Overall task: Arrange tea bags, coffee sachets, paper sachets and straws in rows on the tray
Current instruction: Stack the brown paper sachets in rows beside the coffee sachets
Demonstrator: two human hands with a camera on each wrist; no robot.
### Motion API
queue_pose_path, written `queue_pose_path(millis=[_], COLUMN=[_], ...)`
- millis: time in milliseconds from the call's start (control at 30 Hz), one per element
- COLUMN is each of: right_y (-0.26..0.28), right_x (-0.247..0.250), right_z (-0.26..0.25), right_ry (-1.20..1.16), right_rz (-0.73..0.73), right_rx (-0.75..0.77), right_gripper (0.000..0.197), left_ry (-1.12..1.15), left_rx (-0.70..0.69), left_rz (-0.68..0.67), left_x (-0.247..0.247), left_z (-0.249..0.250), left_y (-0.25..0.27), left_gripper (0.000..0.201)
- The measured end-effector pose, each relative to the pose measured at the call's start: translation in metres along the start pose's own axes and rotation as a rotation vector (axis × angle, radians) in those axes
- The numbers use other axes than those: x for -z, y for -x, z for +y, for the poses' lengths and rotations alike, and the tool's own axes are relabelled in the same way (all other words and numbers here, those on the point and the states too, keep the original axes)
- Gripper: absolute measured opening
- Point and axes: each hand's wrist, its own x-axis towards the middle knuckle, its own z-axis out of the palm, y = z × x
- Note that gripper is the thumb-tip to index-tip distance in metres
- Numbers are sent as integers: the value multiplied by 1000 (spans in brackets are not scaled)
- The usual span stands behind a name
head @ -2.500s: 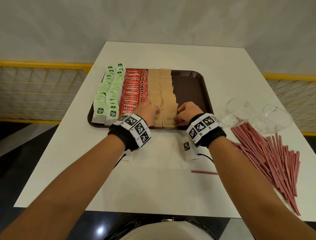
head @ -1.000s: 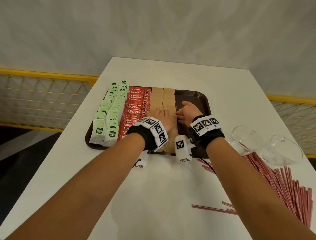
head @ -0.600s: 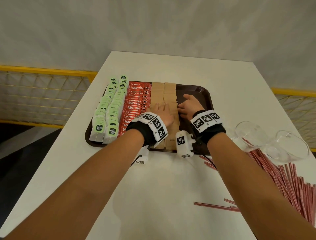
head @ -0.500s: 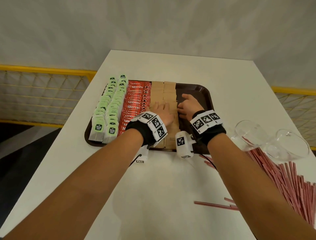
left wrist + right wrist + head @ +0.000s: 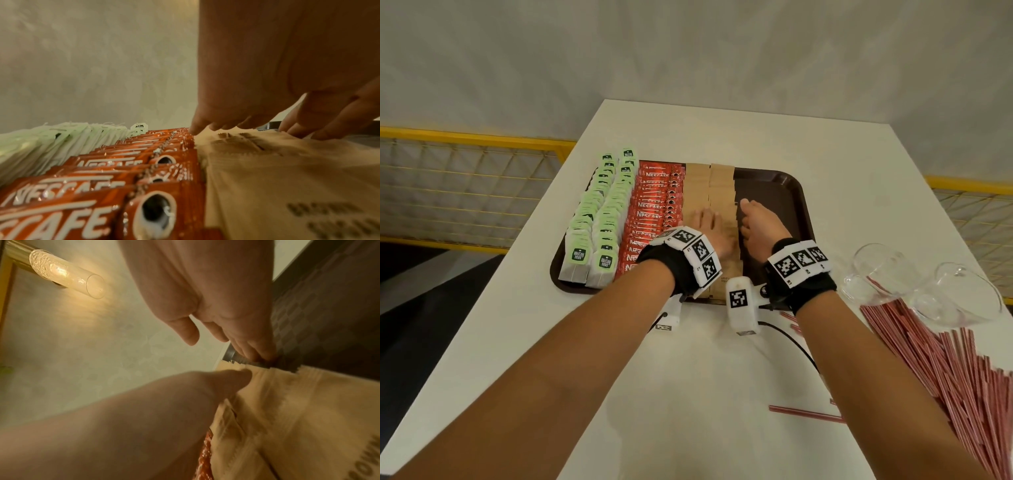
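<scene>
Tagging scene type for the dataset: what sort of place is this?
Probably a cafe or canteen: a brown plastic serving tray of red Nescafe coffee sachets on a white square table, beside loose red striped straws.

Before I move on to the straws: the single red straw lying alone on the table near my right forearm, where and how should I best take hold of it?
Pinch the single red straw near its middle, thumb and forefinger on its two long sides, coming straight down from above. It lies flat on the white table, thin and long, apart from the big pile of straws, so a middle pinch should lift it level.
</scene>
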Motion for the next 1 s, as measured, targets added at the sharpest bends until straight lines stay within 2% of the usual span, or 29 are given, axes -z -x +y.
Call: queue_pose_path(millis=[67,167,333,467,533,667,833,933,1000], right_y=[3,8,26,39,48,52,54,57,58], right_x=[-5,-4,13,13,11,0,-7,-11,-12], right_z=[2,3,14,27,30,38,50,50,51], right_ry=[38,51,56,23,42,60,43,29,6], right_rz=[-7,-23,-35,-84,-118,-119,-126,-97,-78], right_rx=[21,7,2,-33,-12,7,42,45,42], right_gripper=[28,46,58,63,63,66,68,68,69], left_ry=[-11,-22,59,154,159,229,304,475,563], left_rx=[-10,-22,-38,-30,45,298,489,519,505], left_rz=[-11,-25,-31,58,140,232,201,158,124], left_x=[-1,-1,9,26,33,44,36,27,22], left_z=[2,5,-7,-43,-72,-135,-200,-210,-213], left_y=[3,4,11,28,32,41,59,66,67], left_gripper=[65,66,68,67,68,69,63,62,49])
